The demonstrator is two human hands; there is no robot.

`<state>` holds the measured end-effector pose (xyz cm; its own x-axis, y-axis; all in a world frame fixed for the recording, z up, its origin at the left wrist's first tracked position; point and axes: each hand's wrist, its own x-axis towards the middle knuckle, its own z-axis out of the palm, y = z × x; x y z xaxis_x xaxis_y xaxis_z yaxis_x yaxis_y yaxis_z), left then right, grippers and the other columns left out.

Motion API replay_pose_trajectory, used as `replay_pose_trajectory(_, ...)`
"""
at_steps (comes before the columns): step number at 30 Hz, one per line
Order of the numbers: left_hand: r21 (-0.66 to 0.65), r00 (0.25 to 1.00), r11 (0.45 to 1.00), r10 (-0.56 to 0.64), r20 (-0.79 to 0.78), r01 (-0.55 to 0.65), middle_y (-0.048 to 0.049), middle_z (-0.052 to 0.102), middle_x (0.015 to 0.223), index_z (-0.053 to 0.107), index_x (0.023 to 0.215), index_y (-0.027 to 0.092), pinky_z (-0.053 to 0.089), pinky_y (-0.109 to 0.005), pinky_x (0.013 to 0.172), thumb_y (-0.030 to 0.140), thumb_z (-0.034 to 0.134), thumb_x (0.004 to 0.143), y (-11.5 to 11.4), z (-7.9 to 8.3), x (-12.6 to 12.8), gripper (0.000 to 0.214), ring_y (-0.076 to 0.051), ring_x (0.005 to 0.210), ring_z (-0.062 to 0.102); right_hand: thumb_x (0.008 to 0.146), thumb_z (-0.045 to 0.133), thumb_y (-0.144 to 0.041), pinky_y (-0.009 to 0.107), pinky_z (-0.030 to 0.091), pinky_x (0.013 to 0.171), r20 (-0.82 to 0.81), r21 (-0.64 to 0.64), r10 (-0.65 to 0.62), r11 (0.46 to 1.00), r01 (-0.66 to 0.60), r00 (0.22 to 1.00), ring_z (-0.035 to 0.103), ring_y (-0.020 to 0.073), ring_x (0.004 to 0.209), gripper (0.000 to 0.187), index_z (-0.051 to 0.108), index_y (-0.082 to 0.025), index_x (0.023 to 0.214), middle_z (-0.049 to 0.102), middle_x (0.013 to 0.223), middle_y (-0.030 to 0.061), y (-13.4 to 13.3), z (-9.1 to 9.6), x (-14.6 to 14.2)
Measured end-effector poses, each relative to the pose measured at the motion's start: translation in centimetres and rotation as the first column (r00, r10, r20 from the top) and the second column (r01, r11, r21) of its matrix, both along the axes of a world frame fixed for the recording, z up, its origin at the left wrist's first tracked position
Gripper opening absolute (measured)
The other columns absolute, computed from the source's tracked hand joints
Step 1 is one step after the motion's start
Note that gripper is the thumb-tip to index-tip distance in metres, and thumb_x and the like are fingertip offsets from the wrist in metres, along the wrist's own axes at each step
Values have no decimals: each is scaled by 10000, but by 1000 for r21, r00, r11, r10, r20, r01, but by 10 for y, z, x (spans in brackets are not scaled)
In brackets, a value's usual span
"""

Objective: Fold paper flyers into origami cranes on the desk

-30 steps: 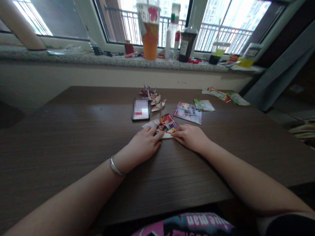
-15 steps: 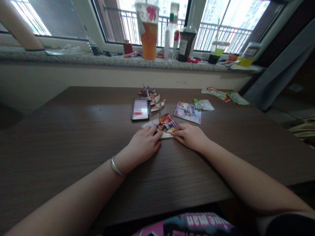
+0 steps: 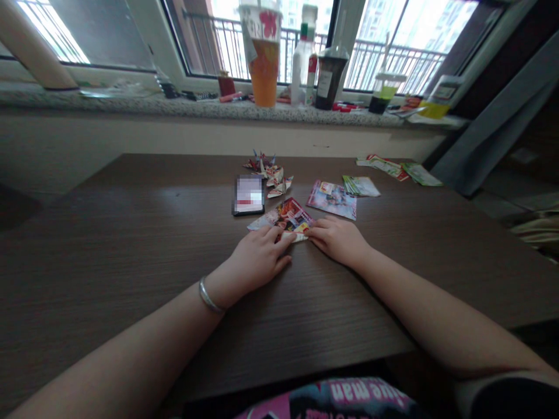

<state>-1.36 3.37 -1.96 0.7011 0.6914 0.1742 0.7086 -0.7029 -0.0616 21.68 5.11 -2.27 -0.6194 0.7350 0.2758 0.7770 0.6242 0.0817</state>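
A colourful printed sheet of paper point(image 3: 293, 214) lies on the table with a pale folded strip along its near edge. My left hand point(image 3: 257, 256) rests on its left part, fingers stretched out over the paper and the thumb apart, a silver bangle round the wrist. At the right end of the folded edge, my right hand point(image 3: 338, 237) pinches the paper's corner between thumb and fingers. Just beyond the sheet stand several folded paper figures point(image 3: 277, 180), and a phone point(image 3: 248, 195) with a blurred screen lies to their left.
A pinkish printed paper point(image 3: 332, 199) and a green-edged stack of papers point(image 3: 361, 186) lie right of the sheet. More paper strips point(image 3: 386, 166) are at the table's far right. On the windowsill point(image 3: 196, 107) stand a tall orange drink cup point(image 3: 264, 73), a dark cup point(image 3: 331, 78) and bottles.
The sheet has shifted slightly away from me and to the left. My left index finger and thumb have slid a little to the right along the folded edge; my right hand barely moved.
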Motion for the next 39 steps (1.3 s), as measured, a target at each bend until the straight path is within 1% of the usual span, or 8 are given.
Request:
replay_pose_trajectory(9, 18, 999, 1000, 19, 29, -19, -131, 525, 1329, 483, 1341, 208, 381, -450, 1032, 391, 459, 943, -2, -4, 0, 440, -297, 1231, 472, 951, 477, -296, 278, 420, 697, 14, -11, -16, 1000, 16, 1000, 584, 191, 889, 266, 729, -242, 1013, 686, 977, 51, -4, 5, -3)
replay_pose_trajectory(14, 65, 998, 998, -26, 54, 22, -135, 532, 1319, 505, 1325, 163, 337, -442, 1069, 380, 439, 950, -1, -8, 0, 439, -305, 1271, 425, 938, 505, -310, 289, 441, 739, -71, -43, -25, 999, 22, 997, 592, 189, 911, 248, 735, -245, 1006, 689, 1007, 51, -1, 0, -2)
replay_pose_trajectory(19, 23, 999, 999, -45, 15, 44, -132, 550, 1289, 492, 1339, 139, 362, -434, 1033, 396, 408, 960, 2, -5, 0, 466, -296, 1218, 457, 926, 530, -315, 297, 459, 795, -174, -96, -37, 995, 21, 984, 604, 179, 928, 229, 739, -247, 988, 693, 1013, 36, 4, -5, 1)
replay_pose_trajectory(23, 6, 998, 998, -60, 11, 60, -133, 549, 1279, 484, 1349, 160, 370, -434, 1018, 434, 436, 946, 3, -2, -1, 489, -292, 1178, 477, 918, 541, -317, 302, 456, 781, -159, -98, -42, 995, 26, 986, 602, 186, 917, 220, 738, -244, 985, 694, 998, 41, 5, -2, 3)
replay_pose_trajectory(26, 10, 998, 998, -65, 16, 65, -127, 557, 1263, 498, 1337, 179, 364, -436, 1023, 431, 450, 940, 3, -3, -1, 473, -293, 1173, 479, 925, 527, -296, 314, 444, 784, -107, -56, -2, 998, -4, 994, 586, 198, 909, 228, 728, -227, 1010, 694, 986, 62, 3, 0, 3)
replay_pose_trajectory(31, 14, 997, 998, -57, 42, 56, -129, 554, 1264, 509, 1325, 182, 361, -446, 1032, 426, 462, 931, 2, -4, 0, 467, -298, 1183, 471, 940, 487, -256, 323, 433, 811, -65, -8, 138, 990, -139, 988, 559, 204, 925, 237, 709, -204, 1005, 692, 1010, 78, -1, 1, -3)
replay_pose_trajectory(35, -4, 997, 998, -63, 37, 63, -131, 570, 1231, 520, 1309, 174, 382, -439, 1014, 424, 497, 911, 2, 0, 1, 471, -303, 1161, 485, 950, 464, -274, 322, 434, 794, -36, -17, 153, 988, -154, 988, 554, 207, 922, 249, 699, -200, 988, 686, 992, 78, -3, 1, -7)
replay_pose_trajectory(39, -41, 994, 994, -104, 44, 106, -115, 555, 1269, 466, 1363, 219, 370, -444, 1030, 439, 504, 914, 2, 3, -2, 501, -287, 1181, 482, 941, 477, -262, 319, 434, 808, -34, -37, 154, 987, -155, 987, 553, 206, 947, 234, 700, -201, 977, 681, 1025, 74, -2, 1, -5)
